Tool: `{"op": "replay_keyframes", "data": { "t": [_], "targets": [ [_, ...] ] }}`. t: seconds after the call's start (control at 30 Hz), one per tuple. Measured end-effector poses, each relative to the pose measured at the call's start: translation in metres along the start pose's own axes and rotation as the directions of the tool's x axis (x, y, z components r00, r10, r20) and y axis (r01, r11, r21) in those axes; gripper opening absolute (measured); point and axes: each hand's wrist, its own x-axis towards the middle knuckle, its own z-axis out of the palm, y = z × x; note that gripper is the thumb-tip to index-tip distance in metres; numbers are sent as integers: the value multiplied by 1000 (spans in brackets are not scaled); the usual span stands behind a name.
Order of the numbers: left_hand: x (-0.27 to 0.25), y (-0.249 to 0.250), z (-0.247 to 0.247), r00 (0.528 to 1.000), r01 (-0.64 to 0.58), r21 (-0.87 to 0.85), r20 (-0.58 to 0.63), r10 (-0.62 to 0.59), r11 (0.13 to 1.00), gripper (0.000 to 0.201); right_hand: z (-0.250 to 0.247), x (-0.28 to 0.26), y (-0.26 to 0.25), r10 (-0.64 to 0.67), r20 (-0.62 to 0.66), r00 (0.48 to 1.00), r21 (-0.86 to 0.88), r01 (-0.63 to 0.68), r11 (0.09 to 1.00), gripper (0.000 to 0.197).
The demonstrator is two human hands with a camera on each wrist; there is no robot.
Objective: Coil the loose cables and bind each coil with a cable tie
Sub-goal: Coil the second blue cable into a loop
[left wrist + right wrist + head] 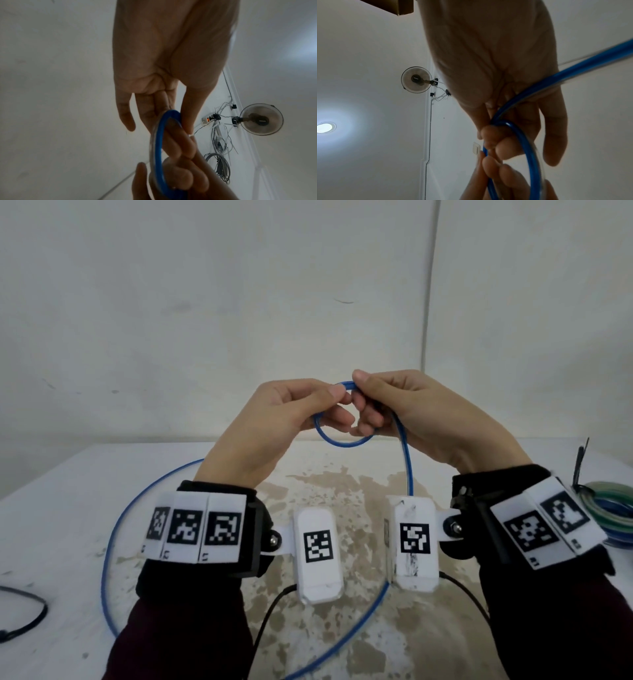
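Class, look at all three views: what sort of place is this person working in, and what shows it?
Probably a plain indoor workroom: a worn white table against bare walls, a wall-mounted fan, a power strip with dangling wires, and a ceiling light.

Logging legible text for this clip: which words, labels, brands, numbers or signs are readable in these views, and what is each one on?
No text can be read as words or numbers.
Black-and-white square marker tags on the white wrist-band blocks and two white camera housings: patterns only, no letters.
Small dark marks under the wrist-band tags: too small to read.
Dark hub label on the round wall fan: blurred, unreadable.
Blue cable, white table: no printing visible.
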Motion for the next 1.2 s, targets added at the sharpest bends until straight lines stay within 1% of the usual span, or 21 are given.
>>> {"op": "replay_keyframes", "data": {
  "t": [0.07,0.2,0.37,0.43,0.47,0.53,0.57,0.6,0.67,0.73,0.83,0.9,0.97,1.03,1.07,1.13,1.2],
  "targets": [
    [-1,1,1,1000,-19,32,5,19,999,16,0,0,0,15,-15,1000,14,-15,1000,39],
    [1,-2,7,1000,-17,13,9,17,1000,15,-4,0,0,49,-39,998,45,-47,998,41],
    [1,-2,10,1000,2,-2,29,-2,1000,14,-9,-1,0,75,-24,997,53,-74,996,40],
    [0,0,11,995,59,-8,80,-58,998,15,-8,-2,-1,70,-15,997,22,-70,997,39],
    [0,1,12,987,112,-13,115,-110,994,18,-7,-2,0,61,-7,998,-18,-61,998,39],
    [-2,3,12,957,229,-11,186,-223,973,26,-2,-1,3,46,24,999,-115,-43,992,40],
    [-2,3,11,947,257,7,197,-253,966,30,1,-1,4,42,31,999,-160,-37,986,41],
    [-2,3,10,949,258,15,185,-256,966,32,4,-1,5,36,29,999,-192,-29,981,41],
    [-1,1,8,969,214,-32,135,-208,976,33,10,1,5,21,15,1000,-183,-18,983,40],
    [1,-2,6,985,159,-78,76,-153,984,34,11,3,4,22,4,1000,-102,-21,995,39],
    [3,-1,6,991,134,-127,11,-134,983,33,7,4,4,26,4,1000,-23,-26,999,39],
    [3,1,8,986,164,-120,48,-159,979,33,4,3,4,20,22,1000,-15,-20,1000,37],
    [2,1,8,979,180,-65,113,-172,982,32,5,2,4,15,36,999,-50,-13,999,38],
    [1,0,6,982,140,-46,134,-132,989,31,8,2,4,10,25,1000,-66,-8,998,38],
    [0,-1,4,989,99,-45,119,-93,994,31,10,2,4,4,1,1000,-49,-4,999,37],
    [1,-3,5,999,17,-58,41,-14,998,29,13,4,3,-13,-58,998,6,13,1000,34],
    [3,-2,9,999,-28,-109,-30,25,994,27,13,4,1,-23,-77,997,63,28,998,35]
  ]
}}
